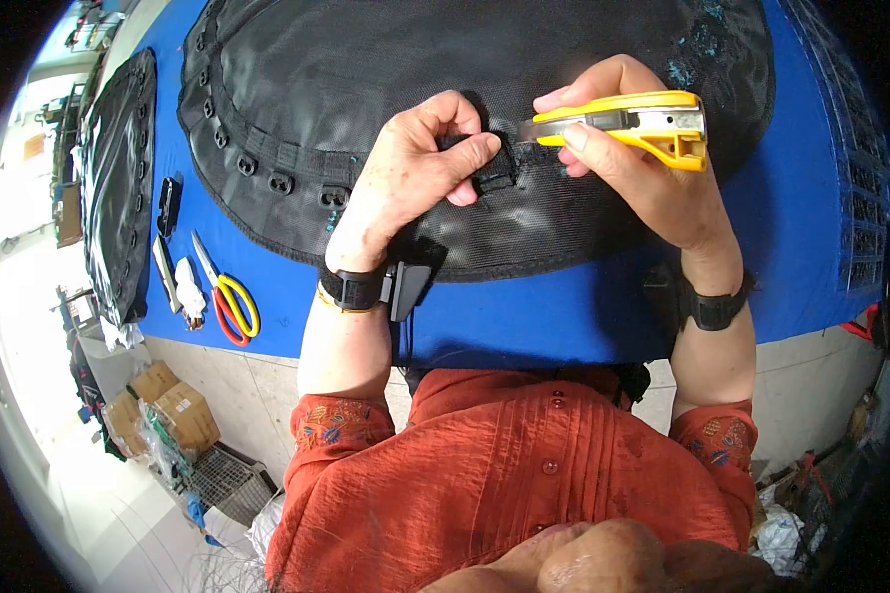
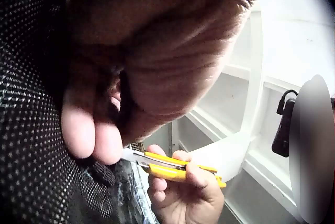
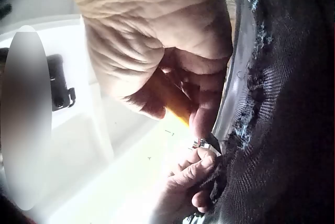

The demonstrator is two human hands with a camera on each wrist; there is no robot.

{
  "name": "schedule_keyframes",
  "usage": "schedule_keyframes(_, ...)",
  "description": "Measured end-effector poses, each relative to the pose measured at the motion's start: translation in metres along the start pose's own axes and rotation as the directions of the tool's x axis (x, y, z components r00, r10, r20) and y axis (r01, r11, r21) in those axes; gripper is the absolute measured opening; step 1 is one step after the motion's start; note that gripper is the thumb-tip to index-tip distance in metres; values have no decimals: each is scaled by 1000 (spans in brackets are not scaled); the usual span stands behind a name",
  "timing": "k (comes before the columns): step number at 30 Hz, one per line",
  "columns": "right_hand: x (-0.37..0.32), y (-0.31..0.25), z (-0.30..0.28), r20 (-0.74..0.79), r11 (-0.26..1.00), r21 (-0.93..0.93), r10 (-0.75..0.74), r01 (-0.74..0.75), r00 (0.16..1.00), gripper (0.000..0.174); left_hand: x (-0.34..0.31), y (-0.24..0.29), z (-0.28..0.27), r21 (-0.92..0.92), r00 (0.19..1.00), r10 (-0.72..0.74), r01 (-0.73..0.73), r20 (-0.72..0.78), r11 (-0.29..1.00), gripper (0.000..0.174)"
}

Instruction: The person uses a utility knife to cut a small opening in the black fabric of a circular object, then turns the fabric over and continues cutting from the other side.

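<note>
A large black mesh panel (image 1: 386,59) with a bound curved edge and a row of black plastic fittings (image 1: 281,182) lies on the blue table. Thumb and fingers of my left hand (image 1: 415,163) pinch a short black strap (image 1: 498,178) on the panel. My right hand (image 1: 653,188) grips a yellow utility knife (image 1: 643,119), its blade out and pointing left, close to the pinched strap. In the right wrist view, the blade (image 3: 213,143) is right beside the left fingertips. Two left fingers (image 2: 78,132) rest against the mesh in the left wrist view.
Scissors (image 1: 251,314) with red and yellow handles lie on the blue table (image 1: 287,296) at left, beside a slim metal tool (image 1: 165,275) and a small black object (image 1: 169,206). Another black panel (image 1: 119,198) hangs over the left edge. Blue thread scraps (image 1: 697,44) dot the mesh.
</note>
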State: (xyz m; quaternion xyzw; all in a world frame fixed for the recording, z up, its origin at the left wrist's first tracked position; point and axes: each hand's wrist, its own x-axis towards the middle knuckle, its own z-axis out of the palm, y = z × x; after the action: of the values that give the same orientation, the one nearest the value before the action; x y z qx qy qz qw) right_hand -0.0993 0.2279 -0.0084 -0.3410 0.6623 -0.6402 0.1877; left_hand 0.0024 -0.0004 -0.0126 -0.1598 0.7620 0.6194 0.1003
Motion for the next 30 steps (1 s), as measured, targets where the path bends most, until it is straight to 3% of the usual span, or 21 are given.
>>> schedule_keyframes(12,1,6,6,-8,998,13,-59,59,998,15,0,-5,-2,-31,1000,-2,2,10,1000,24)
schedule_keyframes(30,1,9,7,25,999,47,0,-1,1000,15,-1,-1,-1,7,1000,-16,16,6,1000,29)
